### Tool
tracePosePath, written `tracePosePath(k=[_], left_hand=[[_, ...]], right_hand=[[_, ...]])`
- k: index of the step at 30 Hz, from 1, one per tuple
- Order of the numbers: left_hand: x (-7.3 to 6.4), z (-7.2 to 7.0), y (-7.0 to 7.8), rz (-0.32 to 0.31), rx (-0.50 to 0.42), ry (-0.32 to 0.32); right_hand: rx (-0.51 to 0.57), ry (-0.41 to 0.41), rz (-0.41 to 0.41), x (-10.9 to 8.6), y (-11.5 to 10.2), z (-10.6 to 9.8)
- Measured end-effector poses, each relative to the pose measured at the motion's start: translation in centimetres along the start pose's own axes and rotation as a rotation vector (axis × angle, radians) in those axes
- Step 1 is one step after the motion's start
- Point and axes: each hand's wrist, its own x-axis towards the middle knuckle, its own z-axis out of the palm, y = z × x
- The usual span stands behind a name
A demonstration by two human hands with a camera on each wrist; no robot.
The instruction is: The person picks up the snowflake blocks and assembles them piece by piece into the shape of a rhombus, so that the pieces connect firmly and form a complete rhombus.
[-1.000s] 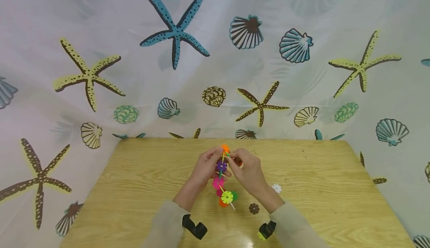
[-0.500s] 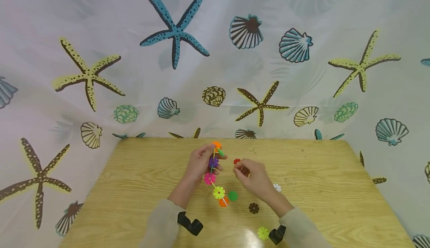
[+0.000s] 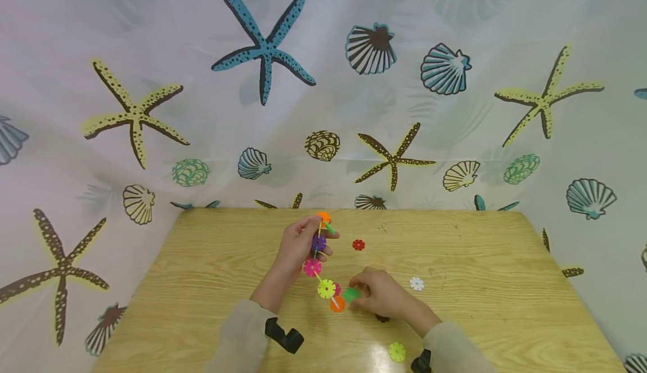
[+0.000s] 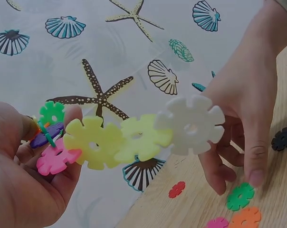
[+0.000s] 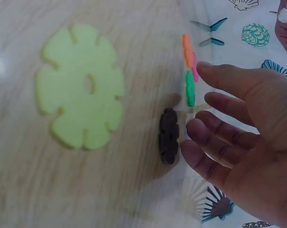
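Observation:
My left hand [image 3: 298, 246] grips the upper end of a chain of notched plastic discs, orange, green and purple among them. From it the chain hangs down past a pink disc [image 3: 312, 267] to a yellow disc [image 3: 326, 289]; a white disc [image 4: 191, 126] ends it in the left wrist view. Low over the table, my right hand [image 3: 384, 291] reaches to a loose green disc [image 3: 351, 294], its fingers apart and loosely bent. In the left wrist view a fingertip is at that disc's edge; whether it touches I cannot tell.
Loose discs lie on the wooden table [image 3: 217, 283]: orange [image 3: 337, 304], pink [image 4: 218, 223], red [image 3: 358, 245], white [image 3: 417, 283], yellow [image 3: 396, 351] and dark brown [image 5: 168, 137]. A patterned curtain [image 3: 323, 81] hangs behind the table.
My right hand has left the chain, passed near the red disc and moved down to the green one. The left hand has shifted left with the chain.

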Motion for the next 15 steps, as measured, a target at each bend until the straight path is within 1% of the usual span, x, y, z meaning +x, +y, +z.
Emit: tracePosePath(k=[15], left_hand=[[0.15, 0.23, -0.07, 0.008, 0.001, -0.009]], right_hand=[[-0.085, 0.012, 0.004, 0.01, 0.29, 0.44]])
